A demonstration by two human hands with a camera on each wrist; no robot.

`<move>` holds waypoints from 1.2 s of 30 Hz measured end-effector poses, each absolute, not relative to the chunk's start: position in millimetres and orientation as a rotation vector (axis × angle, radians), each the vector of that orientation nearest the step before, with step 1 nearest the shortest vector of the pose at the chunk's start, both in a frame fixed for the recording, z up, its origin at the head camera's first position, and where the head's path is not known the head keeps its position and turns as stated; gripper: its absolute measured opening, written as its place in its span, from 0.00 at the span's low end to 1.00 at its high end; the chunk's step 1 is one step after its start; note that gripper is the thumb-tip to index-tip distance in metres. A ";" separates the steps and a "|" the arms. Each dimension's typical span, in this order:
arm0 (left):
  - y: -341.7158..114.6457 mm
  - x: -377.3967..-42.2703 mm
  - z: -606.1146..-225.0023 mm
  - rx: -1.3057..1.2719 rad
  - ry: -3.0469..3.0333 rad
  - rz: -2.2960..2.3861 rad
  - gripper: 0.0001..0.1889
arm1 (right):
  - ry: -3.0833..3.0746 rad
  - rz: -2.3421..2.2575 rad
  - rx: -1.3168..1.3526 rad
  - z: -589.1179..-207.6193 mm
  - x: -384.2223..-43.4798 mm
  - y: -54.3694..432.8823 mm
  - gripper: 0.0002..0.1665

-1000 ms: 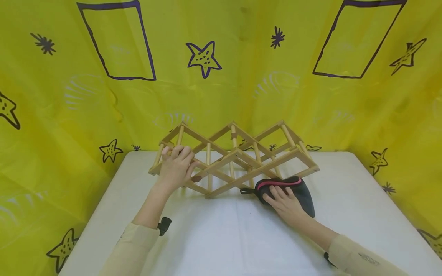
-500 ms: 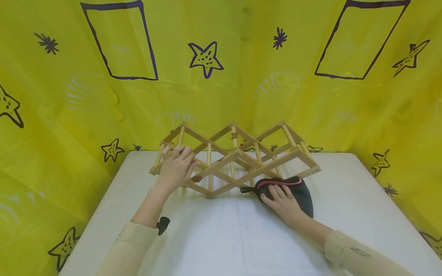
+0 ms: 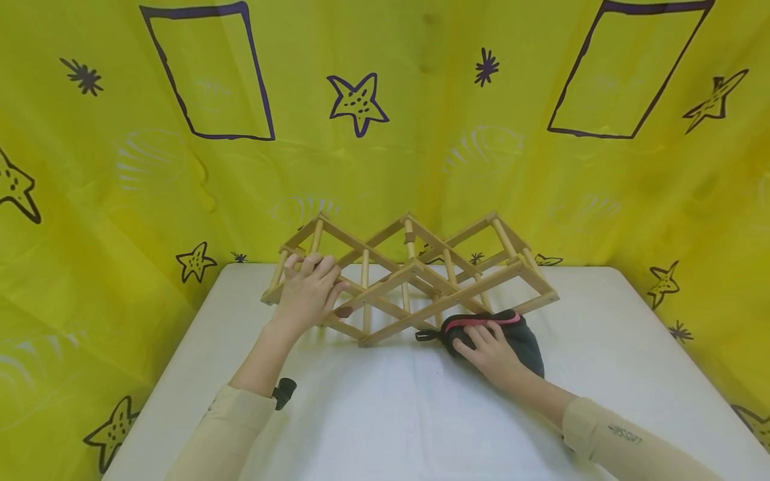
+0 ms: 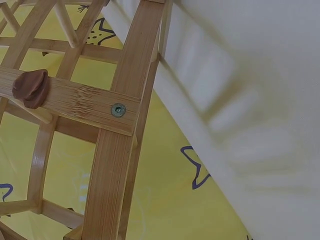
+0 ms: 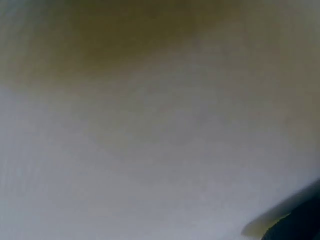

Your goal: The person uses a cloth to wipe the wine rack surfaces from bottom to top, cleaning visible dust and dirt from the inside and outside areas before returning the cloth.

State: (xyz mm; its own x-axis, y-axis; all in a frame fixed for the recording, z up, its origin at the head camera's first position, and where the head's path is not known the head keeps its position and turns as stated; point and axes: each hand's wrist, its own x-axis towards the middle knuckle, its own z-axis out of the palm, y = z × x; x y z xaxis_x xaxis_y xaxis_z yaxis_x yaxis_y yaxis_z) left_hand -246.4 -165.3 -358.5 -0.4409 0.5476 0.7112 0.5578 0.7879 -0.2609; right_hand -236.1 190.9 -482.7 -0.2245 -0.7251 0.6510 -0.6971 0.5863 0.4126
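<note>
A folding wooden wine rack [image 3: 415,267] with crossed slats and dowels stands stretched out near the back of the table. My left hand [image 3: 305,294] grips its left end, fingers bent over the top and thumb at the front. A brown lump [image 4: 31,89] sticks to a slat close to that thumb. In front of the rack's right half lies a black zip pouch [image 3: 526,344] with a pink zipper and a small loop at its left. My right hand [image 3: 493,354] rests on the pouch, fingertips by the zipper. The right wrist view is mostly a pale blur.
The white table [image 3: 385,414] carries the rack and pouch. A yellow curtain [image 3: 415,160] with drawn stars and shells hangs close behind the rack and along both sides. Another brown piece [image 3: 410,237] sits on a rear dowel.
The right hand and pouch have shifted slightly left, and the right forearm has come inward a little. The left hand stays on the rack in the same hold.
</note>
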 end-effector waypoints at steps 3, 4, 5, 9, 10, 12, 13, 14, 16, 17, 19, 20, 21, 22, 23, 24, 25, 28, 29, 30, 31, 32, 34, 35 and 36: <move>-165.3 -246.7 -358.8 -0.815 -2.125 -0.003 0.13 | -1.967 -0.036 1.175 -482.2 -235.7 186.6 0.18; -165.2 -246.9 -359.0 -0.814 -2.122 -0.001 0.14 | -1.976 -0.040 1.193 -482.2 -235.4 184.9 0.17; -165.0 -247.0 -359.1 -0.815 -2.121 0.001 0.14 | -1.983 -0.045 1.213 -482.5 -235.3 183.4 0.16; -164.2 -247.1 -359.0 -0.814 -2.119 0.004 0.14 | -2.023 -0.071 1.290 -484.5 -235.0 178.6 0.14; -164.1 -247.1 -358.9 -0.811 -2.120 0.005 0.14 | -2.035 -0.077 1.300 -485.3 -235.0 177.8 0.14; -164.2 -246.6 -358.6 -0.801 -2.125 0.012 0.14 | -2.058 -0.099 1.308 -486.7 -234.9 176.7 0.14; -164.3 -246.5 -358.5 -0.801 -2.127 0.008 0.13 | -2.069 -0.113 1.306 -487.3 -234.9 176.3 0.14; -164.5 -246.4 -358.5 -0.799 -2.130 0.008 0.13 | -2.080 -0.127 1.302 -487.6 -234.6 176.2 0.14; -164.6 -246.2 -358.4 -0.795 -2.139 0.019 0.13 | -2.103 -0.157 1.287 -487.5 -233.6 176.6 0.14; -164.7 -246.3 -358.5 -0.796 -2.143 0.022 0.13 | -2.112 -0.168 1.281 -487.1 -233.0 177.4 0.15; -165.0 -246.4 -359.0 -0.799 -2.148 0.024 0.12 | -2.127 -0.177 1.268 -485.5 -231.9 179.4 0.16; -165.3 -246.5 -359.3 -0.798 -2.149 0.029 0.12 | -2.133 -0.172 1.264 -484.2 -231.5 180.8 0.17; -165.6 -246.3 -359.5 -0.796 -2.151 0.030 0.12 | -2.133 -0.167 1.256 -482.7 -231.2 182.3 0.18; -165.6 -246.2 -359.7 -0.796 -2.151 0.027 0.12 | -2.128 -0.158 1.249 -480.9 -230.9 184.2 0.18; -165.9 -246.2 -360.0 -0.795 -2.152 0.023 0.12 | -2.117 -0.150 1.238 -478.5 -230.5 186.0 0.17; -166.1 -246.0 -360.1 -0.792 -2.152 0.024 0.12 | -2.109 -0.141 1.224 -475.8 -230.2 187.8 0.16; -166.4 -245.8 -360.1 -0.788 -2.153 0.026 0.12 | -2.094 -0.128 1.213 -473.2 -230.4 190.2 0.15; -166.9 -245.4 -360.0 -0.781 -2.156 0.035 0.14 | -2.053 -0.121 1.180 -465.9 -230.9 197.3 0.15; -166.8 -245.4 -359.8 -0.780 -2.155 0.038 0.14 | -2.048 -0.126 1.170 -464.0 -230.9 199.3 0.16; -166.6 -245.3 -359.5 -0.779 -2.154 0.039 0.14 | -2.048 -0.129 1.164 -463.2 -231.1 201.1 0.17; -166.4 -245.3 -359.4 -0.779 -2.153 0.038 0.14 | -2.044 -0.130 1.160 -462.9 -231.4 202.3 0.19; -166.0 -245.4 -359.3 -0.780 -2.152 0.035 0.14 | -2.048 -0.129 1.156 -463.0 -231.3 202.6 0.19; -165.2 -245.5 -359.2 -0.782 -2.151 0.027 0.14 | -2.047 -0.123 1.152 -464.8 -231.0 200.8 0.21; -164.8 -245.6 -359.2 -0.782 -2.149 0.026 0.15 | -2.044 -0.111 1.156 -466.5 -231.0 199.1 0.21; -164.4 -245.8 -359.3 -0.785 -2.148 0.021 0.15 | -2.044 -0.100 1.165 -468.2 -231.0 197.0 0.21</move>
